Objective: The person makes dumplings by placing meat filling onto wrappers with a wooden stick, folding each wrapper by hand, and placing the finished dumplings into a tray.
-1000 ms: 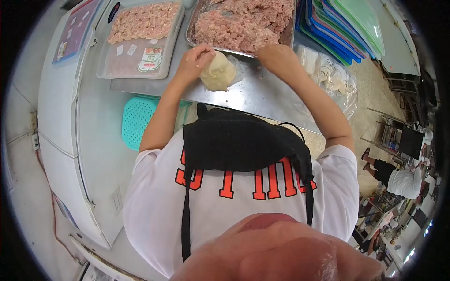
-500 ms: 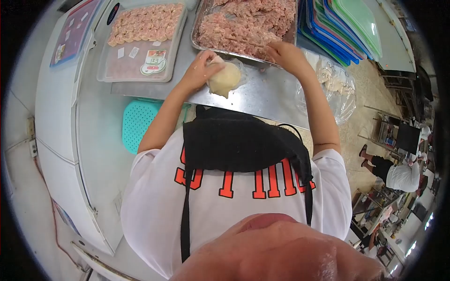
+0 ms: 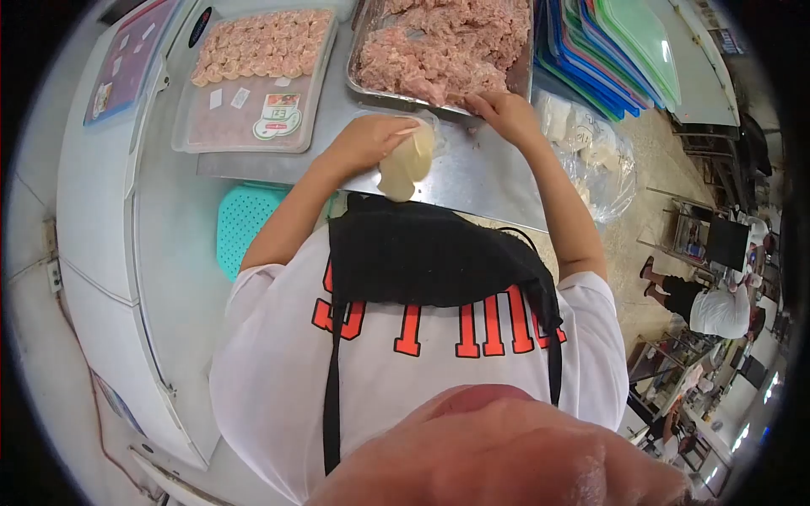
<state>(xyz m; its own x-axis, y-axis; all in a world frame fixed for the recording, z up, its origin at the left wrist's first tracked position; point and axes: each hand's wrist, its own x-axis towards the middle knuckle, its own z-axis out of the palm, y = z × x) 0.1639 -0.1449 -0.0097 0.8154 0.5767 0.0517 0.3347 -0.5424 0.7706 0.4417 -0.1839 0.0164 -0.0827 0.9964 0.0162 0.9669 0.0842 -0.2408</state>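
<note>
Pale round dough wrappers [image 3: 408, 165] hang from my left hand [image 3: 369, 142], whose fingers are closed on them above the steel table [image 3: 472, 173]. Some clear plastic lies beneath the wrappers. My right hand [image 3: 504, 115] is at the near edge of a metal tray [image 3: 396, 99] of minced meat [image 3: 439, 51]. Its fingers are pinched together; what they hold, if anything, is too small to make out. Left of the tray, a plastic container [image 3: 245, 131] bears rows of small filled dumplings [image 3: 263, 42].
Stacked blue and green plastic lids [image 3: 603, 55] stand at the back right, beside bagged white packets [image 3: 591, 148]. A turquoise perforated basket [image 3: 245, 223] sits below the table at left. Another person [image 3: 717, 312] stands far off at right.
My left hand has turned, and the wrappers hang lower and nearer to me. My right hand has moved slightly toward me and left, to the tray's near edge.
</note>
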